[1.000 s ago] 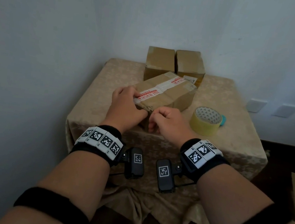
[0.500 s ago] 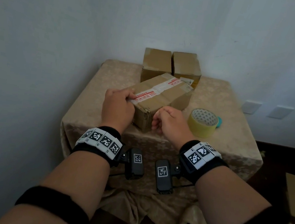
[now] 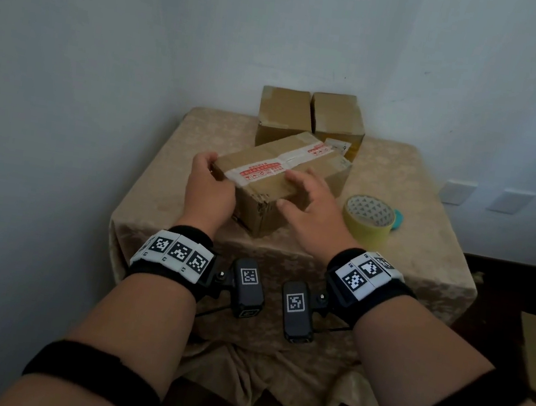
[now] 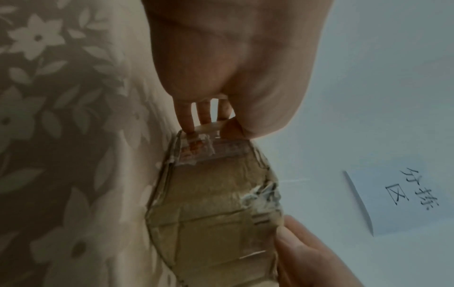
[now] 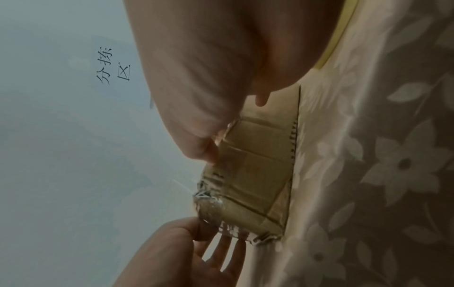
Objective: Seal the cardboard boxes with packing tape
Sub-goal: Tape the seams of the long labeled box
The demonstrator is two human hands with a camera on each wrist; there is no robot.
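a long brown cardboard box [image 3: 283,184] lies flat and skewed on the table, between the two hands, its near left corner gripped by the left hand [image 3: 208,191] and its near right edge under the right hand [image 3: 310,208]. a white strip with red print [image 3: 264,171] runs along its closed top. two smaller closed boxes [image 3: 310,115] stand side by side beyond it. a yellowish tape roll [image 3: 367,218] lies flat just right of the right hand.

Pale wall corner [image 3: 213,40], floral-clothed table [image 3: 165,188], dark floor [image 3: 507,281].
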